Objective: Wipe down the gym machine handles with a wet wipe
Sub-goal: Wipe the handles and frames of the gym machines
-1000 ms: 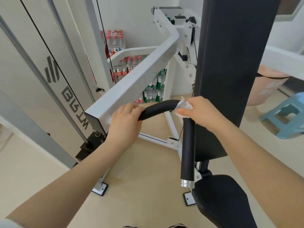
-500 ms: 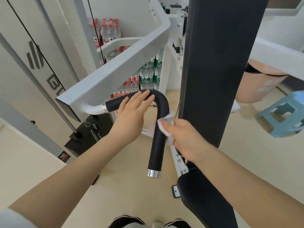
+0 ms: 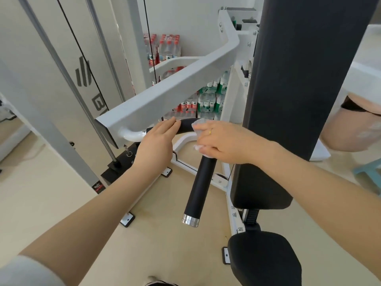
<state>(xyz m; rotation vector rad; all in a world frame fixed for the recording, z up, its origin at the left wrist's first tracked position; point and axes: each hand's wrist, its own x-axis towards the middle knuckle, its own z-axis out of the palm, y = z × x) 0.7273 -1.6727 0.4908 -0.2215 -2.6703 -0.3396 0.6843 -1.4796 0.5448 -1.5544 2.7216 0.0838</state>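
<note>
now the right hand presses a crumpled white wet wipe around the bend of the black foam-covered curved handle; at its nine o'clock, the left hand rests flat-fingered on the handle's horizontal part

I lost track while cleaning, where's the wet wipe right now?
In the head view, the wet wipe is under the right hand, wrapped over the bend of the black handle, just right of the left hand.

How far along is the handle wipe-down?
Nothing looks finished. In hand: the right hand presses the wet wipe around the bend of the black handle, while the left hand steadies its upper stretch. Left: the lower grip, down to the metal end cap.
</note>
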